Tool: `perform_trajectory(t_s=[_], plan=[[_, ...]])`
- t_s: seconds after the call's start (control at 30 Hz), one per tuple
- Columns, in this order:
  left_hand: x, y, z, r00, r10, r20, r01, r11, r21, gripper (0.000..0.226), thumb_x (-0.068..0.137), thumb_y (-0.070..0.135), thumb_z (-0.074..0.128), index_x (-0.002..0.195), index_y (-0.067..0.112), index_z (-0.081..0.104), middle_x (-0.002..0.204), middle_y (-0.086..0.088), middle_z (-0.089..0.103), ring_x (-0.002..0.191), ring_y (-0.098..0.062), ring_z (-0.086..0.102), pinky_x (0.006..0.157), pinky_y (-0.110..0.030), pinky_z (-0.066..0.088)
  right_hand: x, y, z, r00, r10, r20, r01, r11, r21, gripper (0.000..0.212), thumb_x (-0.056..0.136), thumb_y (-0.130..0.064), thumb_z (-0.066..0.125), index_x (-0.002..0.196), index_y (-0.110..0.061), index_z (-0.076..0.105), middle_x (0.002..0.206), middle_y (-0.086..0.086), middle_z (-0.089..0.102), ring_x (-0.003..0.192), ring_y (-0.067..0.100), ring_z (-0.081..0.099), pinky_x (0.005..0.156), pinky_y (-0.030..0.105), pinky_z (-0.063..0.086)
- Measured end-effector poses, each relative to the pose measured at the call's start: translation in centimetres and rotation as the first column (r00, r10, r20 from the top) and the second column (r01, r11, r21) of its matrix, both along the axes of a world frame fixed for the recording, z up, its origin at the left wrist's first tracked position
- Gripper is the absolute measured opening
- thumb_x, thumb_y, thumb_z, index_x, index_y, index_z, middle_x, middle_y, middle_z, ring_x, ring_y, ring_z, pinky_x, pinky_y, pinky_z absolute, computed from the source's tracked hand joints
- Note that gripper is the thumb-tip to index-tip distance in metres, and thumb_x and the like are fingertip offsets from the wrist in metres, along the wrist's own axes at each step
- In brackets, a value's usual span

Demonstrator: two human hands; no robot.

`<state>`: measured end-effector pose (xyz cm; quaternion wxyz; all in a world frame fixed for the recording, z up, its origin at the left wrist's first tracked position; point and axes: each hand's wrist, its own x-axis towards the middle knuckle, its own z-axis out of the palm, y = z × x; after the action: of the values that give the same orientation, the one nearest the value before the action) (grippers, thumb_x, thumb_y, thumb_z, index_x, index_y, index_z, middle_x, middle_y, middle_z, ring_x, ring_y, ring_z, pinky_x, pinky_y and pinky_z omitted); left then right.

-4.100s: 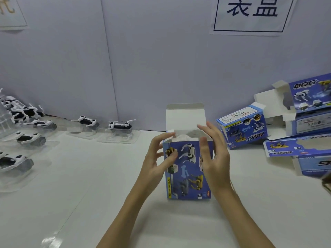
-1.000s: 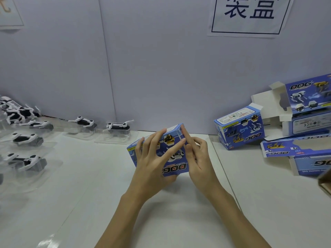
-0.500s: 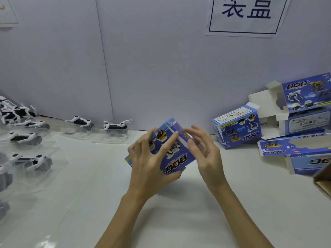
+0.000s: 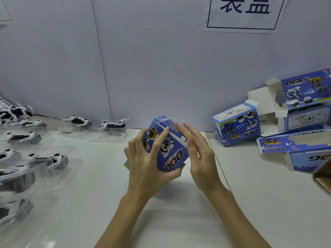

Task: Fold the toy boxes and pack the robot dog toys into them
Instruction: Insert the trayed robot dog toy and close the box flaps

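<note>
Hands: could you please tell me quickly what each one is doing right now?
Left hand: grips the blue toy box.
Right hand: open, straight fingers beside the box.

A toy-packing station, more workshop than home. White worktop (image 4: 250, 203) against plain grey partition panels (image 4: 143, 59), with a printed Chinese-character sign (image 4: 244, 14) taped above. Rows of robot dog toys (image 4: 113, 124) in clear trays at left; blue printed cartons (image 4: 236, 128), some unfolded, heaped at right.
</note>
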<state>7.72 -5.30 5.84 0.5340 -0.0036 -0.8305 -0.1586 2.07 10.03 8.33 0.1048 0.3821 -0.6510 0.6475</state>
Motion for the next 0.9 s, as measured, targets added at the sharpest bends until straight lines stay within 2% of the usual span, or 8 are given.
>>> perform_trajectory(t_s=[0.2,0.33,0.47,0.6,0.67,0.77,0.83,0.9], plan=[[-0.2,0.3,-0.1,0.999,0.023,0.029,-0.021,0.999,-0.041,0.085,0.075,0.075,0.072,0.15,0.045,0.046,0.156,-0.007,0.03,0.141,-0.029,0.033,0.1,-0.053,0.04,0.6,-0.9,0.7,0.972,0.097,0.215,-0.062,0.984,-0.164,0.04,0.099,-0.057,0.046,0.136,-0.054,0.061,0.161,-0.016,0.04,0.144,0.015,0.048,0.082,0.029,0.063],[-0.1,0.4,-0.1,0.999,0.01,0.038,-0.009,1.0,-0.023,0.082,0.076,0.075,0.069,0.149,0.05,0.04,0.156,-0.01,0.031,0.141,-0.032,0.035,0.101,-0.054,0.04,0.9,-1.0,0.3,0.982,0.07,0.174,-0.045,0.989,-0.141,0.047,0.101,-0.053,0.045,0.145,-0.043,0.056,0.164,-0.023,0.027,0.148,0.014,0.042,0.085,0.032,0.063],[0.1,0.2,-0.1,1.0,-0.006,0.016,0.006,1.0,0.013,0.078,0.074,0.073,0.068,0.144,0.046,0.044,0.153,-0.01,0.032,0.136,-0.033,0.039,0.101,-0.054,0.044,1.3,-1.1,0.0,0.998,-0.019,0.053,0.022,0.998,-0.057,0.045,0.106,-0.04,0.041,0.149,-0.039,0.052,0.168,-0.019,0.019,0.153,0.012,0.03,0.09,0.038,0.063],[0.1,0.5,-0.1,1.0,0.007,0.009,-0.007,1.0,0.017,0.078,0.075,0.074,0.067,0.143,0.048,0.039,0.152,-0.013,0.034,0.137,-0.035,0.039,0.101,-0.054,0.045,1.3,-0.9,0.2,0.997,-0.043,0.056,0.046,0.998,-0.048,0.044,0.106,-0.039,0.043,0.148,-0.036,0.054,0.169,-0.016,0.015,0.154,0.014,0.027,0.093,0.042,0.062],[0.0,0.6,-0.2,1.0,0.023,0.01,-0.023,0.999,0.023,0.079,0.074,0.073,0.069,0.143,0.05,0.036,0.151,-0.014,0.035,0.137,-0.036,0.04,0.099,-0.054,0.045,1.5,-1.3,0.1,0.996,-0.005,0.086,0.012,0.997,-0.081,0.044,0.105,-0.043,0.045,0.147,-0.035,0.056,0.169,-0.019,0.016,0.152,0.016,0.033,0.093,0.039,0.062],[0.1,0.5,-0.2,1.0,0.022,0.011,-0.022,0.999,0.044,0.082,0.072,0.071,0.072,0.143,0.049,0.036,0.151,-0.014,0.035,0.137,-0.037,0.04,0.099,-0.054,0.044,1.9,-1.8,-0.1,0.978,0.127,0.166,-0.099,0.981,-0.169,0.04,0.102,-0.044,0.047,0.139,-0.049,0.06,0.165,-0.022,0.024,0.146,0.016,0.046,0.088,0.03,0.061],[0.1,0.3,-0.2,1.0,0.011,0.02,-0.012,0.999,0.041,0.086,0.072,0.07,0.072,0.147,0.046,0.036,0.152,-0.013,0.033,0.138,-0.034,0.039,0.101,-0.052,0.042,1.8,-1.7,-0.3,0.991,0.077,0.109,-0.061,0.988,-0.14,0.041,0.1,-0.05,0.05,0.14,-0.053,0.058,0.163,-0.023,0.028,0.146,0.014,0.045,0.087,0.03,0.062],[0.0,0.2,-0.1,0.999,0.016,0.037,-0.017,0.999,0.035,0.092,0.074,0.071,0.07,0.153,0.043,0.034,0.153,-0.011,0.032,0.138,-0.031,0.038,0.103,-0.05,0.041,1.3,-1.5,-0.8,0.999,-0.034,-0.022,0.032,0.996,-0.078,0.047,0.1,-0.047,0.058,0.147,-0.047,0.053,0.162,-0.021,0.028,0.147,0.013,0.042,0.086,0.028,0.062]])
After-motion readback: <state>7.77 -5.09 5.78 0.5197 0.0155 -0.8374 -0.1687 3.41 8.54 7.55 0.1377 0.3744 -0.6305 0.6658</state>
